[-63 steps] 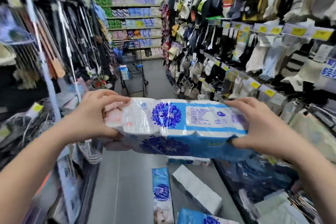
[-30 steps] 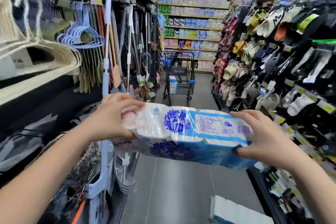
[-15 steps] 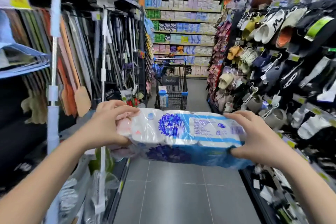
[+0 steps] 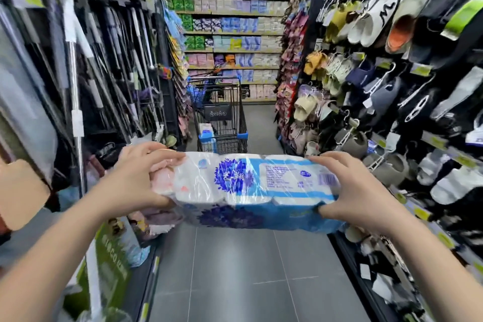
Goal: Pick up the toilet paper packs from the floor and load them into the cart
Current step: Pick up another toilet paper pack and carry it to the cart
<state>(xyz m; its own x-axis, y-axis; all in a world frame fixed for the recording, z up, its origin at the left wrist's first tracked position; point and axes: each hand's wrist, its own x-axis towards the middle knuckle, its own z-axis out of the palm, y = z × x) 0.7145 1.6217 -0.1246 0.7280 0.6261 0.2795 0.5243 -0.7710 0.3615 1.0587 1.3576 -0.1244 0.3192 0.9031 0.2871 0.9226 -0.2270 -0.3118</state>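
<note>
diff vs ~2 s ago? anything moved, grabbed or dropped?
The view has advanced up the aisle: the cart now looks nearer, and the packs that lay on the floor below have left the frame. Nothing grabbed or released. Unchanged: the left hand and right hand still grip the two ends of the same toilet paper pack, held roughly level.

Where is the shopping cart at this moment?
In the head view the cart stands mid-frame, farther down the aisle beyond the toilet paper pack, with hanging slippers on its right and mop handles on its left.
</note>
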